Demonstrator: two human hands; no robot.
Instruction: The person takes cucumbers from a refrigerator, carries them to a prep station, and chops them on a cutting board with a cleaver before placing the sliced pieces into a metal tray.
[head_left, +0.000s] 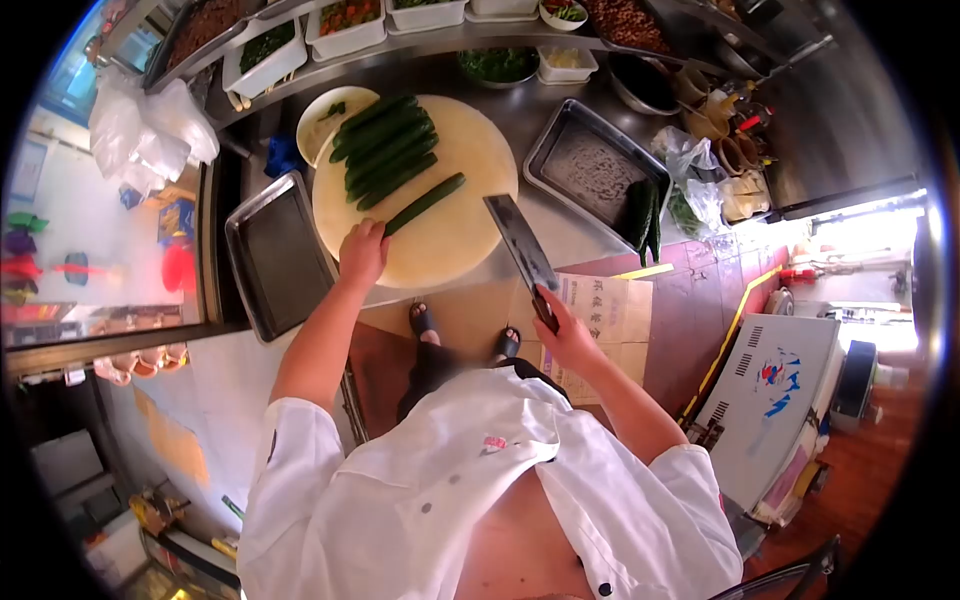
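My left hand (363, 252) grips the near end of a single cucumber (425, 203) that lies slanted on the round cutting board (450, 255). Several more cucumbers (385, 145) lie side by side toward the back left of the board. In my right hand (572, 335) is a cleaver (522, 243), held by its dark handle. Its blade points up and left, with the tip close to the board's right edge, apart from the cucumber.
An empty metal tray (275, 255) sits left of the board. Another metal tray (580, 150) on the right holds a few cucumbers (643, 215) at its near corner. Behind the board are a pale bowl (322, 125) and a shelf with food containers (265, 62). Flattened cardboard (615, 325) lies on the floor.
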